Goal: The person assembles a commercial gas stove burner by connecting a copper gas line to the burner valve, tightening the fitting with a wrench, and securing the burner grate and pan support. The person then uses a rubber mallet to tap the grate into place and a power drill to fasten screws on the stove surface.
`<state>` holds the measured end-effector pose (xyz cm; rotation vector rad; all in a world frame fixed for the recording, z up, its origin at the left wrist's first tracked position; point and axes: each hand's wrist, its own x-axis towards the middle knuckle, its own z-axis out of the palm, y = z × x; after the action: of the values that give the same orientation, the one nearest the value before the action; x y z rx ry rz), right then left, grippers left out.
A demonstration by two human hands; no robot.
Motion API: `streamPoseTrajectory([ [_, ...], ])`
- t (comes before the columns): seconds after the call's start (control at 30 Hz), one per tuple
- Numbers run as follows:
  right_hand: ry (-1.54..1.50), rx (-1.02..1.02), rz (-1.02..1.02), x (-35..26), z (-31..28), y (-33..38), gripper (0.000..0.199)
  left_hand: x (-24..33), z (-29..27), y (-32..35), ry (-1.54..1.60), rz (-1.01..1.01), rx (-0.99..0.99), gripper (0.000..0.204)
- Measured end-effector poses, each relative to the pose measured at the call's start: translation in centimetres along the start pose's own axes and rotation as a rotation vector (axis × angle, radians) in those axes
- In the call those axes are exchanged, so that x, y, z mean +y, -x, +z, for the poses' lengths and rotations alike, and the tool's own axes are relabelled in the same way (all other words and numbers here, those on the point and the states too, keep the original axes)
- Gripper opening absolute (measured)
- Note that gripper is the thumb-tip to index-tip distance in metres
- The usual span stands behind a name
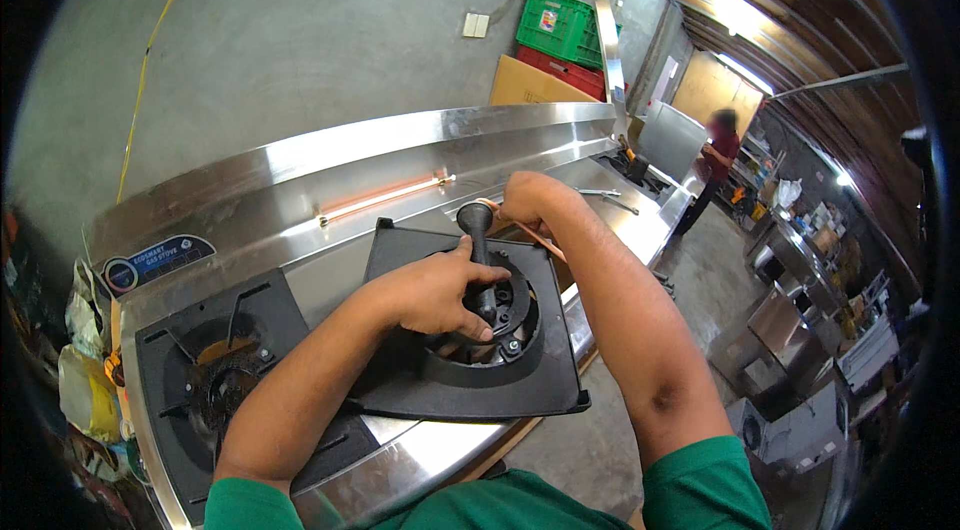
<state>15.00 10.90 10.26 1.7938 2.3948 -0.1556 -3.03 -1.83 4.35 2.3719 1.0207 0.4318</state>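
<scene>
My left hand (440, 295) is closed round the black pipe of a cast-iron gas burner (480, 270), thumb on the near side and fingers over the top. This burner lies on a dark square burner plate (550, 360) with a round opening, set askew on a steel stove top. At the pipe's far, flared end, my right hand (530, 202) is closed on a thin copper-coloured tube (548, 243); its fingertips are partly hidden. Behind them, a straight copper-coloured pipe (388, 200) with brass-coloured ends lies along the steel back panel.
Another black burner plate (285, 315) sits on the stove's left part. A wrench (612, 198) lies to the right of my right hand. Green (560, 27) and red crates and a cardboard box (545, 85) stand behind the stove. A person (718, 160) stands at the far right.
</scene>
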Motion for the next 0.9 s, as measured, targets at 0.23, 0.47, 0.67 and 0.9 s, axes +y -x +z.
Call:
streamPoseTrajectory([
  [0.23,-0.274,-0.258,0.008,4.2,0.5,2.0,0.030,0.7,-0.1,-0.4,0.074,0.025,-0.026,0.066],
  [0.47,-0.871,-0.332,-0.269,8.2,3.0,7.7,0.047,1.1,-2.1,1.3,0.046,-0.054,-0.110,0.063],
  [0.67,-1.354,-0.317,-0.404,8.3,8.5,9.0,0.049,1.5,-2.1,1.2,0.088,-0.106,-0.133,0.067],
  [0.9,-1.688,-0.329,-0.378,8.4,9.3,7.4,0.069,2.4,-2.3,0.7,0.153,-0.172,-0.131,0.064],
])
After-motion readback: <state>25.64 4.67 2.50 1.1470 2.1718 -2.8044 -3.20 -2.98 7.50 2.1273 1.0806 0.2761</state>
